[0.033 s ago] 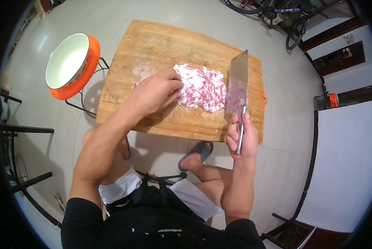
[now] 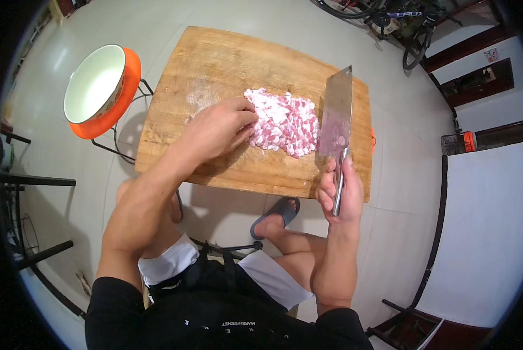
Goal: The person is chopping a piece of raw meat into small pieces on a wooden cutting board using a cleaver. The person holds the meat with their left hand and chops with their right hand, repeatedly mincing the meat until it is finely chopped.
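A pile of diced pink-and-white meat [image 2: 283,123] lies spread on the wooden cutting board [image 2: 232,61]. At the pile's left edge is my left hand [image 2: 223,128], its fingers bent and closed against the meat; the thumb and fingertips are partly hidden. My right hand [image 2: 346,189] is wrapped round the metal handle of a cleaver [image 2: 337,108] near the board's right front edge. The broad blade points away from me, just right of the pile, with its flat side partly showing. A small bit of meat appears stuck low on the blade.
To the left, a white enamel bowl [image 2: 95,84] sits on an orange round-topped stool [image 2: 134,73] with black legs. My sandalled foot [image 2: 276,220] is below the board's front edge. A bicycle [image 2: 398,20] stands at the far right, and a white panel [image 2: 486,233] is on the right.
The cleaver blade has shifted slightly up and to the right in my right hand. My left hand and the meat look nearly unchanged.
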The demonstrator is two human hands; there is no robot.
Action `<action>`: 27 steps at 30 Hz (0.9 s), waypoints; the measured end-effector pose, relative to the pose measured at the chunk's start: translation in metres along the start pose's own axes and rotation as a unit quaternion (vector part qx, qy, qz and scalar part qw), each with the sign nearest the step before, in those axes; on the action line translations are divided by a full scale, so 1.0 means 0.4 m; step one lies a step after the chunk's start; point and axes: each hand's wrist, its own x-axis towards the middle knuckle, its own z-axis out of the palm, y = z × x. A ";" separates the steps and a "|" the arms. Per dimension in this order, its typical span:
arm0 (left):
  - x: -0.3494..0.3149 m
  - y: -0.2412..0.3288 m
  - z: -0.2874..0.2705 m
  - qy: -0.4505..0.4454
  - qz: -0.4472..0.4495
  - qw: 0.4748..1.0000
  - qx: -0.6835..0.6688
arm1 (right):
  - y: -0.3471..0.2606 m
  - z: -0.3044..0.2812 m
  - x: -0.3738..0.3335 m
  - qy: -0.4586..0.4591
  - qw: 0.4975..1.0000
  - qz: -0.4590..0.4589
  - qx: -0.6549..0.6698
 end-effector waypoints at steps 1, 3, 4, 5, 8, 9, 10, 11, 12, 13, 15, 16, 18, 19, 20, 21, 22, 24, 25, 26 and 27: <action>0.006 0.000 0.000 -0.003 0.001 1.000 0.005 | 0.004 0.002 0.006 0.020 1.000 0.020 -0.008; 0.009 0.001 0.004 -0.009 -0.002 1.000 0.006 | 0.022 0.009 0.032 0.059 0.996 0.060 -0.023; 0.006 -0.006 0.003 -0.009 -0.007 1.000 0.005 | 0.023 0.010 0.044 0.053 0.997 0.057 -0.023; 0.006 -0.008 0.000 -0.010 -0.011 1.000 0.003 | 0.015 0.012 0.037 0.045 0.998 0.052 -0.001; 0.003 0.007 -0.003 -0.005 -0.002 1.000 0.004 | -0.008 0.015 -0.006 0.021 0.999 0.005 0.028; 0.000 0.005 -0.003 -0.003 -0.004 1.000 0.009 | -0.005 0.010 -0.004 0.001 0.999 0.000 0.040; 0.003 0.004 -0.002 -0.001 -0.002 1.000 0.013 | -0.007 0.002 -0.005 -0.016 0.999 -0.008 0.051; 0.005 0.004 -0.001 0.001 0.001 1.000 0.016 | -0.006 -0.004 -0.005 -0.033 0.997 -0.016 0.063; 0.004 0.001 0.003 -0.004 -0.003 1.000 0.017 | 0.003 0.001 0.003 0.009 0.999 0.019 0.044; 0.007 -0.005 0.005 -0.008 -0.003 1.000 0.018 | 0.011 0.006 0.014 0.019 0.999 0.034 0.027; 0.014 -0.002 0.004 -0.015 -0.003 1.000 0.013 | 0.022 0.009 0.029 0.039 0.997 0.063 -0.007; 0.007 -0.001 0.003 -0.018 -0.009 1.000 0.010 | 0.015 0.013 0.016 0.019 0.997 0.067 0.019; 0.003 -0.001 -0.005 -0.015 -0.014 1.000 0.013 | 0.002 0.012 0.003 -0.014 0.999 0.027 0.029; 0.007 0.005 -0.006 -0.011 -0.012 1.000 0.016 | -0.003 0.010 -0.006 -0.027 0.999 0.008 0.034; 0.007 0.009 -0.005 -0.007 -0.010 1.000 0.020 | -0.007 0.013 -0.009 -0.048 0.997 -0.014 0.051; 0.002 0.008 -0.003 -0.011 -0.015 1.000 0.020 | 0.005 0.006 -0.001 -0.021 0.999 0.009 0.035; 0.004 0.008 -0.004 -0.014 -0.016 1.000 0.018 | 0.018 0.003 0.013 0.006 0.999 0.027 0.018; 0.008 0.010 -0.004 -0.022 -0.018 0.999 0.015 | 0.028 0.008 0.034 0.055 0.996 0.062 -0.020; 0.005 0.005 -0.007 -0.026 -0.022 0.999 0.015 | 0.021 0.019 0.028 0.043 0.997 0.056 -0.014; 0.003 0.001 -0.010 -0.029 -0.027 0.999 0.016 | 0.008 0.033 0.012 0.031 0.998 0.050 -0.009; 0.007 0.003 -0.014 -0.021 -0.020 0.999 0.015 | 0.001 0.039 0.001 0.020 0.999 0.044 -0.004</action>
